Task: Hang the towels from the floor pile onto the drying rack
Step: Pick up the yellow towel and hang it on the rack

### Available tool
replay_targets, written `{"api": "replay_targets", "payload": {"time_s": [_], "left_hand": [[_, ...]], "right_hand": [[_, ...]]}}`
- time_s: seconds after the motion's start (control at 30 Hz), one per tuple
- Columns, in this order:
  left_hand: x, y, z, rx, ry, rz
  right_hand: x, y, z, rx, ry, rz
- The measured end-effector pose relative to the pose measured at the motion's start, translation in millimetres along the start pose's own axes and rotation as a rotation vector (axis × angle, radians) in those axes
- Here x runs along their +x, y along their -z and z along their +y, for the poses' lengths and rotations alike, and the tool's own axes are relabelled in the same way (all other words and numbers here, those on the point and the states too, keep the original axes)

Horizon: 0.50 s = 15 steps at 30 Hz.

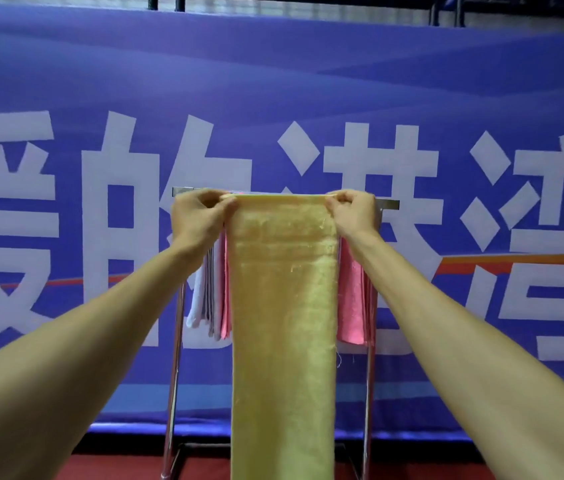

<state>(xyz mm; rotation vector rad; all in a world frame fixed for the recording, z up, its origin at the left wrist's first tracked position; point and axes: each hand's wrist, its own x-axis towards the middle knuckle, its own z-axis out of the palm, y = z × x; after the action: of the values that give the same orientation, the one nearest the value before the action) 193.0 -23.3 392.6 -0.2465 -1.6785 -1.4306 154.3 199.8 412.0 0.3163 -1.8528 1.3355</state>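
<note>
Likely soft, limp; best taken by 2 top corners. Pinching yellow towel (284,306) there, at top edge of drying rack (388,204): left grip (199,216), right grip (351,213).

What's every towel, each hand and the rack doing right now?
yellow towel: hangs straight down at the top bar, both top corners held.
left hand: pinches its left corner.
right hand: pinches its right corner.
pink towel: hangs behind it.
white towel: hangs at the left.
drying rack: stands upright.

Yellow towel (284,306), pink towels (351,303) (white ones (197,299) too), chrome rack (174,358), blue banner (273,81), white lettering.
</note>
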Motion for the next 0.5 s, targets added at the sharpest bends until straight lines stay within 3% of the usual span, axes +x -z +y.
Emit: {"api": "replay_targets", "payload": {"time_s": [0.07,0.13,0.23,0.3,0.5], "left_hand": [[0.0,-1.9,-2.4,0.023,0.061,0.068],[-3.0,-5.6,-9.4,0.111,0.083,0.063],[-12.0,-10.1,-6.1,0.068,-0.05,0.154],[-12.1,-10.6,-1.6,-0.051,-0.105,0.23],[-13.1,-8.2,-21.0,0.113,-0.035,0.102]], "right_hand": [[-4.8,-8.7,-1.8,-0.082,0.045,-0.102],[-7.8,-15.1,-1.2,-0.071,0.054,-0.075],[-5.7,-17.4,-3.7,0.019,0.035,0.022],[-2.3,-21.5,-2.2,-0.024,0.041,-0.019],[-1.8,-22.9,2.1,-0.03,0.002,0.007]]}}
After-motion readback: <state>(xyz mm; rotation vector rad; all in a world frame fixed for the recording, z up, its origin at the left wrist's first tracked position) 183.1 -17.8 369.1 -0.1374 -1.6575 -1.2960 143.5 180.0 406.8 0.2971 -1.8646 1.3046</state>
